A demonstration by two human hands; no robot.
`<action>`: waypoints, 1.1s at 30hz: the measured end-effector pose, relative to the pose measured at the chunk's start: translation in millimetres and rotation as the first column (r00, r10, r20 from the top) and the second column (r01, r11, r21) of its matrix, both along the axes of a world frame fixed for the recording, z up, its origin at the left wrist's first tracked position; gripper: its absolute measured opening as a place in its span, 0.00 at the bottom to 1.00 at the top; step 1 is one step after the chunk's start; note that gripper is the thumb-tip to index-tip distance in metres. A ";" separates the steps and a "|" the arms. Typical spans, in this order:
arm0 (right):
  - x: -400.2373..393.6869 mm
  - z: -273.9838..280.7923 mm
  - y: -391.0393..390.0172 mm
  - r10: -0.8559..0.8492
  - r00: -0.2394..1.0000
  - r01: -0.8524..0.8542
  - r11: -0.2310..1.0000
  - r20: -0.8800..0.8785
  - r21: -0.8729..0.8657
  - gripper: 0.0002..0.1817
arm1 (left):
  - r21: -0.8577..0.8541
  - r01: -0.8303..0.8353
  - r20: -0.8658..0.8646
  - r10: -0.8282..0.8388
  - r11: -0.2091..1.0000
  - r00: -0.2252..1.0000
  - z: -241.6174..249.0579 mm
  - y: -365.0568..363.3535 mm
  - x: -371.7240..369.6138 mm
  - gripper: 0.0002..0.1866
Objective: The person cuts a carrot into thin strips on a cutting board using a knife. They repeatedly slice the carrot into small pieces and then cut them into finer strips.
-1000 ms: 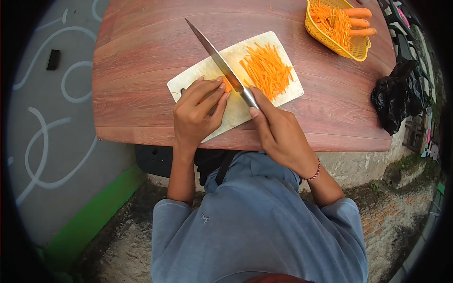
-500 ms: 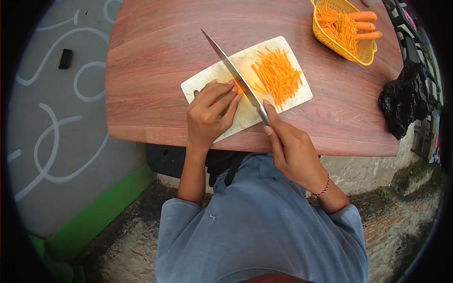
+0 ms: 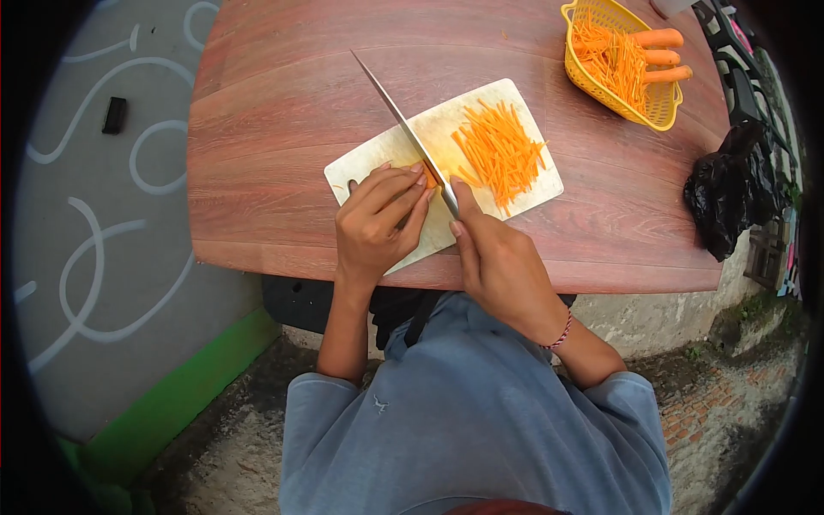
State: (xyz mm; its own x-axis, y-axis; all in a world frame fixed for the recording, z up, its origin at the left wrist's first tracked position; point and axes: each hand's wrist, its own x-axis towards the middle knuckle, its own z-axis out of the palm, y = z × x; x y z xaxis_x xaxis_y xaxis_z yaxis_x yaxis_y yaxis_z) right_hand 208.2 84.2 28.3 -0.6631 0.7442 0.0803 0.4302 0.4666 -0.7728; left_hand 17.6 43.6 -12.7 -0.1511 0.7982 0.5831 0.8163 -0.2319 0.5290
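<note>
While the left hand [image 3: 376, 225] has its fingertips bunched on a carrot piece [image 3: 431, 179], the right hand [image 3: 508, 266] has fingers clamped round the handle of a kitchen knife [image 3: 407, 131], blade alongside. Carrot piece: bright orange, mostly hidden under left fingers, on the off-white cutting board [image 3: 549, 183]. Thin julienned carrot strips [image 3: 499, 154] pile loosely just beyond right fingertips.

Orng carrot [image 3: 430, 177], off-wht board [image 3: 443, 130]

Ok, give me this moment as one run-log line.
left hand: steadying carrot piece on cutting board | right hand: gripping knife, blade at piece | cut strips: piled on board | yellow basket: shreds, carrots
</note>
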 end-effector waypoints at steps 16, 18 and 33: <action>8.4 22.8 2.0 0.056 0.998 -0.056 0.998 0.006 -0.018 0.30 | 0.050 -0.007 0.014 0.006 0.999 1.000 0.2 0.2 1.6 0.09; 10.1 19.7 -2.9 0.045 0.999 -0.046 0.999 0.008 0.007 0.31 | 0.056 -0.001 0.007 0.001 0.998 1.000 -0.3 0.2 1.0 0.08; -4.4 -0.5 -10.9 0.013 0.996 -0.016 0.999 0.092 0.028 0.33 | 0.008 -0.003 -0.014 0.003 1.000 1.000 0.7 -0.2 1.6 0.09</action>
State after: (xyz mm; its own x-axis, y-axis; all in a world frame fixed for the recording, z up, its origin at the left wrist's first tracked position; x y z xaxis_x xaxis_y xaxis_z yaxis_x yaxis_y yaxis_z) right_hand 203.7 73.3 27.8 -0.6795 0.7326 0.0392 0.4918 0.4945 -0.7167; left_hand 19.2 43.4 -12.0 -0.1454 0.7932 0.5914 0.8241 -0.2336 0.5160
